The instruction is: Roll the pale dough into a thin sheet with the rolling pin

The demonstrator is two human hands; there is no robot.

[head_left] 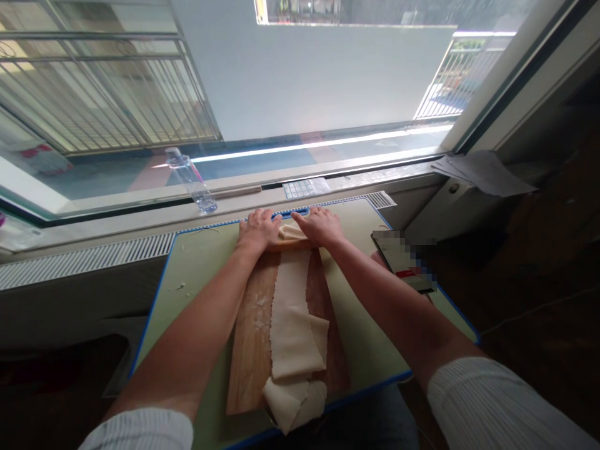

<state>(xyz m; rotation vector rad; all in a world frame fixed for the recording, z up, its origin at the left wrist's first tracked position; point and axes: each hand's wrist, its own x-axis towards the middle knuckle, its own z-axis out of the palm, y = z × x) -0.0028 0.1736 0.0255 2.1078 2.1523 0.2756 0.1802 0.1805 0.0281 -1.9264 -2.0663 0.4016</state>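
Note:
A long pale sheet of dough (293,331) runs down a wooden board (248,362). Its near end lies folded and crumpled, hanging past the board's front edge. Across the far end of the sheet lies a wooden rolling pin (291,244), with some bunched dough (291,232) showing beyond it. My left hand (260,230) is closed over the pin's left end, and my right hand (323,226) over its right end. Both palms cover the pin's ends, and the thumbs point toward each other.
The board rests on a light green table (365,312) with blue edging. A flat, partly blurred book-like item (398,259) lies at the right edge. A clear plastic bottle (192,181) stands on the windowsill, with papers (482,174) to the right. Dough crumbs (180,287) lie at left.

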